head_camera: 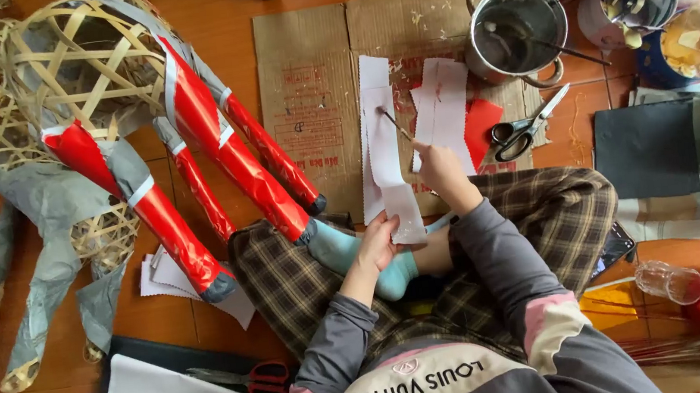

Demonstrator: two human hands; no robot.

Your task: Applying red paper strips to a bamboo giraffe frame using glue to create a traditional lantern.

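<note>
Floor [200, 4], orange tile, person seated cross-legged on it. Big bamboo animal frame [99, 119] to the left, part-covered in grey and red paper, legs reaching toward the person's knee. Flattened cardboard [309, 97] ahead as work mat. Steel pot [516, 30] at its far right corner, stick resting inside. Dark sheet [644, 150] to the right, scissors [525, 128] between it and the cardboard, red paper scrap [481, 126] just beside the scissors.

White paper strip [384, 154] lies lengthwise on the cardboard, near end lifted onto the lap. Second white strip [442, 109] just right of it. Left hand [375, 244]: fingers pinching the strip's near end. Right hand [442, 169]: fingers pressed together around a thin brush [394, 122], tip touching the strip near its far end.

Judgement: paste is going onto the strip. Keep the near end pinned taut so it doesn't skid, stroke along the length, cover edges thinly, keep overrun on the cardboard.
</note>
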